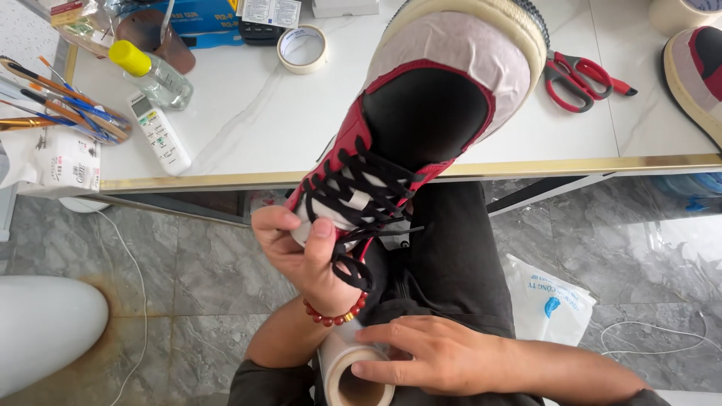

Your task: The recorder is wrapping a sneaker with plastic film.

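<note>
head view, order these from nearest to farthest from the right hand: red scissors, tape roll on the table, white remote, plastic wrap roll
1. plastic wrap roll: under the right hand, on the lap.
2. red scissors: on the table, upper right.
3. tape roll and white remote: both on the table, upper left; too close to call between them.

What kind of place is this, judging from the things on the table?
Probably a small craft or shoe-customising work space: paintbrushes, a masking tape roll and red scissors lie on a white table, while the left hand holds a masked sneaker.
</note>
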